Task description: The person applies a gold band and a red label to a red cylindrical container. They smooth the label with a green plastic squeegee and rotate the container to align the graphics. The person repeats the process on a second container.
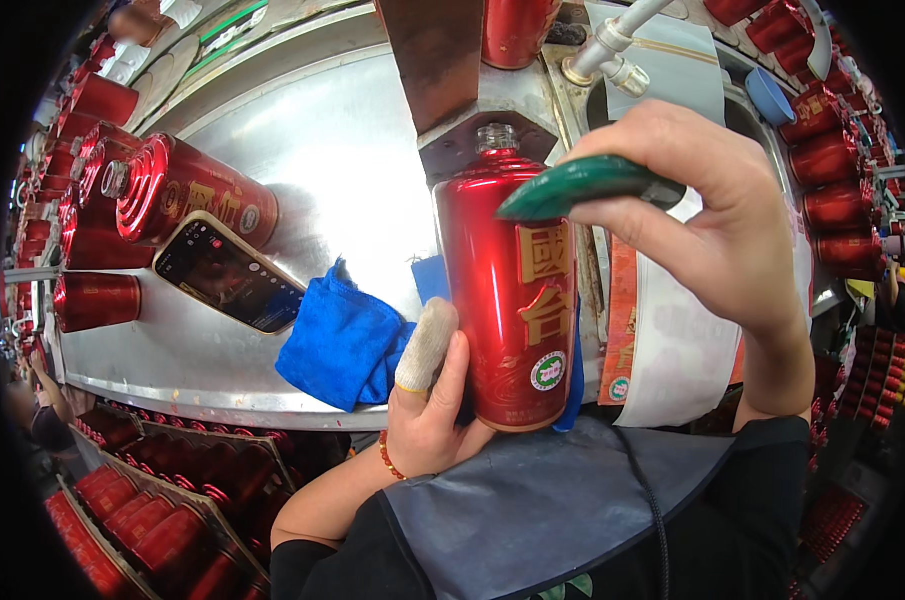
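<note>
My left hand (430,405) grips the lower part of a glossy red bottle (507,300) with gold characters and a small round sticker, lying on the metal table (322,150) with its open neck pointing away. The thumb wears a whitish cloth cover. My right hand (717,220) holds a flat green scraper (572,185) pressed against the bottle's upper side, above the gold characters. A roll of label strip (672,340) lies under my right wrist.
A blue cloth (344,340) lies left of the bottle. A phone (227,272) leans on another red bottle (187,190) at the left. Several red bottles fill crates (162,510) below the table and racks (832,150) at the right. A white pipe (612,45) stands behind.
</note>
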The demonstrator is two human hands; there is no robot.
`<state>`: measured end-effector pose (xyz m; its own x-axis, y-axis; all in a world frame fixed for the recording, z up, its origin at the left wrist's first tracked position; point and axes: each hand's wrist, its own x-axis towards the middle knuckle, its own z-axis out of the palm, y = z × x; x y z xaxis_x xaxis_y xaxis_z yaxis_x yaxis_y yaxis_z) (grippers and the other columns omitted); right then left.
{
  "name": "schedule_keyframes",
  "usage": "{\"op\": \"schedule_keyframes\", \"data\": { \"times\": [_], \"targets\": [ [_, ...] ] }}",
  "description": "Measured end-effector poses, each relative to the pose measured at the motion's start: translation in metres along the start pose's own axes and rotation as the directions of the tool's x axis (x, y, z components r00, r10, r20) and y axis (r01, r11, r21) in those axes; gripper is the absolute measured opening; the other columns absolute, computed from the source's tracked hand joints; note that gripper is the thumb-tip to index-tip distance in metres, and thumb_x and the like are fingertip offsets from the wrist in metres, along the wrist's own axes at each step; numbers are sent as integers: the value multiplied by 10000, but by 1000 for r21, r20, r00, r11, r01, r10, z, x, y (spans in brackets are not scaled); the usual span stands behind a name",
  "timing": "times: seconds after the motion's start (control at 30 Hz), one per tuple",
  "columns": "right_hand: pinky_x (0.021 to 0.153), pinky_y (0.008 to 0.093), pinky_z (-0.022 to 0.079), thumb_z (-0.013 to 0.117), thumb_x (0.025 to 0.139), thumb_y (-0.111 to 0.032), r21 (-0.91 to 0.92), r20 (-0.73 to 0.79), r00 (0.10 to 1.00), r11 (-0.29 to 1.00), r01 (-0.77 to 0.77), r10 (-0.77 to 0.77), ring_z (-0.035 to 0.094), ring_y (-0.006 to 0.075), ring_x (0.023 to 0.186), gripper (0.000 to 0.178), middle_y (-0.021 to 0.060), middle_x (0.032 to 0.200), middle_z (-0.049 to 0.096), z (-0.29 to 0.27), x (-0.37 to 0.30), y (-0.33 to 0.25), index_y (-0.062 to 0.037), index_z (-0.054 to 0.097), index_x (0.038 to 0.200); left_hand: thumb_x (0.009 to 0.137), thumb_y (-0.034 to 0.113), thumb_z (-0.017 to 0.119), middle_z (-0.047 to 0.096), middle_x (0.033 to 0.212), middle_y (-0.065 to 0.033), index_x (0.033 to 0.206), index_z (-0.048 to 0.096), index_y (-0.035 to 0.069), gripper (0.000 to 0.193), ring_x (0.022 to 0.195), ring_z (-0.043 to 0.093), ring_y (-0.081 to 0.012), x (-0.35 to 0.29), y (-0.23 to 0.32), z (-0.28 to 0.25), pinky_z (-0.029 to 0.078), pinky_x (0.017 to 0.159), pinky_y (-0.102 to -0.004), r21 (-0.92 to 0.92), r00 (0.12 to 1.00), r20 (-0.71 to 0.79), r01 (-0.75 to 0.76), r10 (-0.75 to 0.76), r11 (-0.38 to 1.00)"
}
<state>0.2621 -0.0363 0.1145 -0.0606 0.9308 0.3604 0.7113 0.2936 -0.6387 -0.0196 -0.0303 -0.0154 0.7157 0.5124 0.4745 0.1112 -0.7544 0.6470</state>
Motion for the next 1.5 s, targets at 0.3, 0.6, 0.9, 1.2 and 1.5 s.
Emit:
{"op": "schedule_keyframes", "data": {
  "times": [0.3,0.6,0.9,1.2,1.5],
  "targets": [
    [692,266,480,761,803,53,-167,-119,990,984,61,-82,650,162,785,254,80,883,691,-2,5,6,11,730,1052,788,214,873,316,1566,-382,1507,377,-119,935,1460,362,-503,1,1,-1,356,1178,-480,3,1000,10,7,-7,1000],
    [661,338,536,765,703,114,-184,-183,960,967,178,-212,671,260,790,368,134,925,700,24,-50,-4,11,718,1054,671,477,944,237,1608,-342,1569,217,-102,1292,1487,302,-459,19,1,-15,269,1205,-475,-101,995,84,59,-51,993],
    [663,352,557,726,668,73,-234,-164,938,936,265,-307,690,295,800,378,141,928,697,28,-49,-1,13,715,1041,623,489,972,224,1591,-376,1578,54,-129,1462,1479,289,-516,33,12,-7,289,1192,-514,-88,987,113,121,-111,989],
    [657,337,567,721,692,24,-242,-123,942,931,275,-311,699,276,798,338,120,908,697,22,-44,-2,12,733,1029,632,479,966,214,1591,-389,1578,54,-131,1449,1484,280,-524,34,14,-9,290,1194,-516,-30,984,135,124,-119,992],
    [649,331,550,734,698,-22,-247,-106,941,926,287,-320,670,255,771,331,104,901,686,24,-38,-13,8,753,1027,652,471,956,172,1602,-408,1581,51,-127,1429,1487,269,-536,33,12,-6,300,1188,-517,-110,984,131,139,-125,984]
  ]
}}
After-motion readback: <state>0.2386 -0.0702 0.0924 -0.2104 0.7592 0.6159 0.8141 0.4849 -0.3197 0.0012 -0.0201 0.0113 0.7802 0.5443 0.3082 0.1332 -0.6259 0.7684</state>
